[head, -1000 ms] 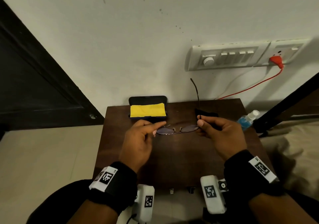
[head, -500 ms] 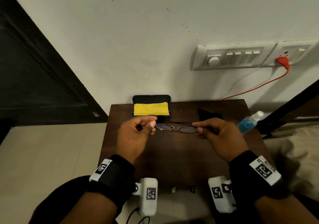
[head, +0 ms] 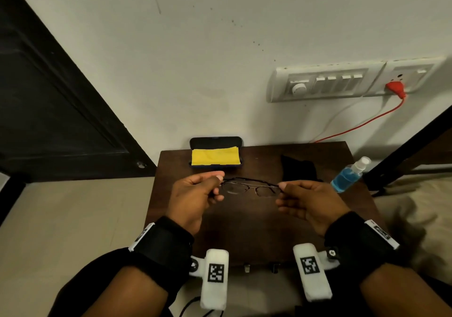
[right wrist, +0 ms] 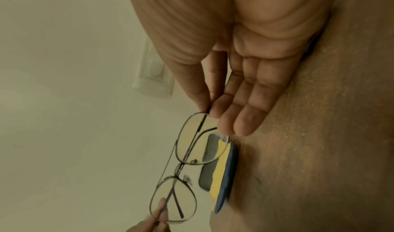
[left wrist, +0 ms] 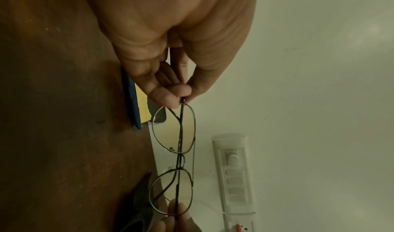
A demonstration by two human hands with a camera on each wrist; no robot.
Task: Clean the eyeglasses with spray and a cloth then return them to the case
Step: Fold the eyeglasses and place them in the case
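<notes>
Thin metal-framed eyeglasses hang level above the brown table, temples folded, held between both hands. My left hand pinches the left end of the frame with thumb and forefinger, seen close in the left wrist view. My right hand pinches the other end, its remaining fingers loosely extended. The open dark case lies at the table's back edge with a yellow cloth inside. A spray bottle of blue liquid stands at the right edge.
A crumpled black cloth lies on the table behind my right hand. A switch panel with a red plug and cord is on the wall. A dark door stands to the left, bedding to the right.
The right temple, sticking up a second ago, is now folded against the frame. Both hands hold the glasses slightly further from the case.
</notes>
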